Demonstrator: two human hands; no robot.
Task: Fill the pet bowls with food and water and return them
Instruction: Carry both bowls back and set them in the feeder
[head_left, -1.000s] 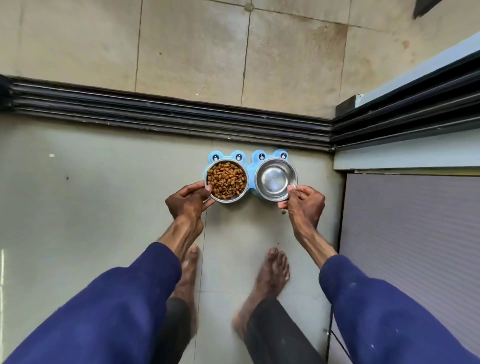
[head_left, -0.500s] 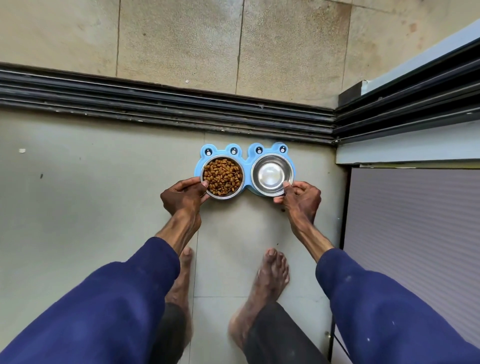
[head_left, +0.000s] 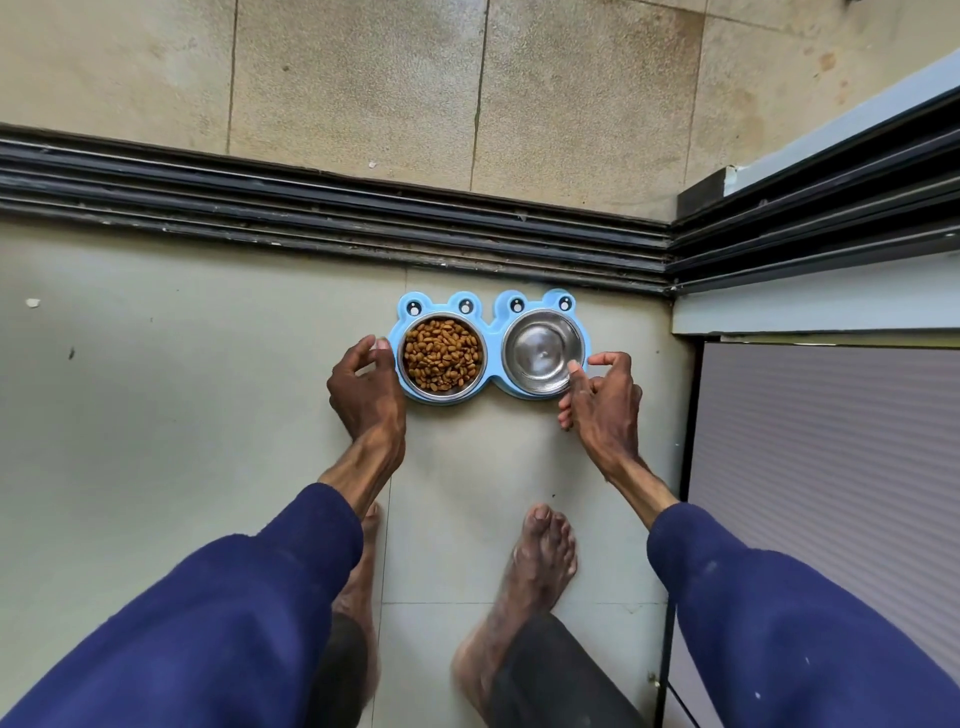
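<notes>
We find the blue bowl stand (head_left: 492, 317) on the floor (head_left: 208, 415), just before the black door track (head_left: 332, 218). Our left hand (head_left: 366, 387) and right hand (head_left: 602, 395) flank it, fingers open, gripping nothing; bare feet (head_left: 540, 551) stand behind.

The person wears a dark blue top with long sleeves (head_left: 249, 613) that stop above the wrists. Tiny white specks dot the right sleeve (head_left: 810, 623). The trousers (head_left: 545, 675) are dark. Both feet (head_left: 540, 551) are bare.
</notes>
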